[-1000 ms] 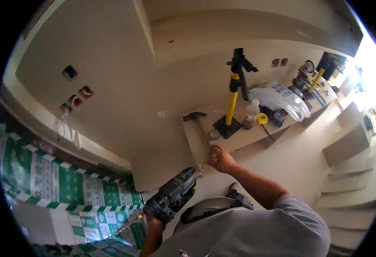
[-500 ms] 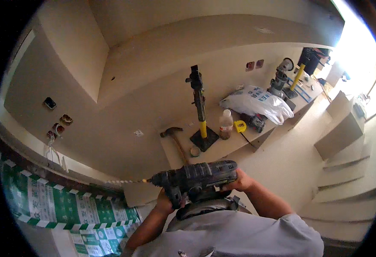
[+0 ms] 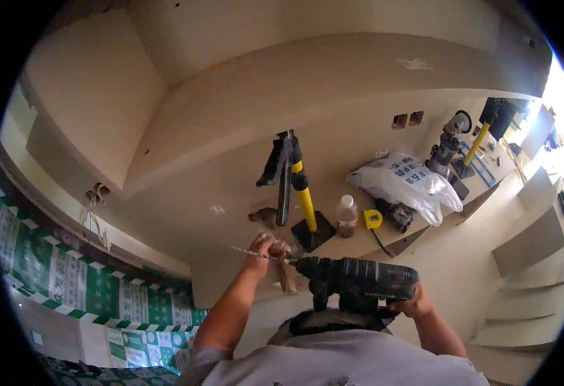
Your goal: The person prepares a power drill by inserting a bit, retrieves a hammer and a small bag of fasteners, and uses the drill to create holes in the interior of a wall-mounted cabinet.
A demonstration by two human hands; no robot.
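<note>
My right hand (image 3: 413,302) is closed around the rear grip of a black rotary hammer drill (image 3: 359,276), held level in front of my body. Its long spiral drill bit (image 3: 246,251) points left, passing in front of my left hand. Over the counter, my left hand (image 3: 264,246) has left the drill and curls at a small, blurred, roundish thing by the pole's base; what its fingers hold is unclear. Partly hidden behind that hand and the bit lies a hammer (image 3: 284,282). Just beyond stands a yellow-and-black support pole (image 3: 305,204) on a square black foot.
A clear bottle (image 3: 347,217), a yellow tape measure (image 3: 372,219), a dark power tool (image 3: 398,216) and a white plastic bag (image 3: 405,183) line the counter (image 3: 230,273). Farther right are an angle grinder (image 3: 448,143) and a second pole (image 3: 477,147). Green-and-white sheeting (image 3: 102,289) covers the left.
My left hand has let go of the drill and reached forward to the counter. The drill has moved right in my right hand. My view has shifted, and the near pole's upper part appears at another angle.
</note>
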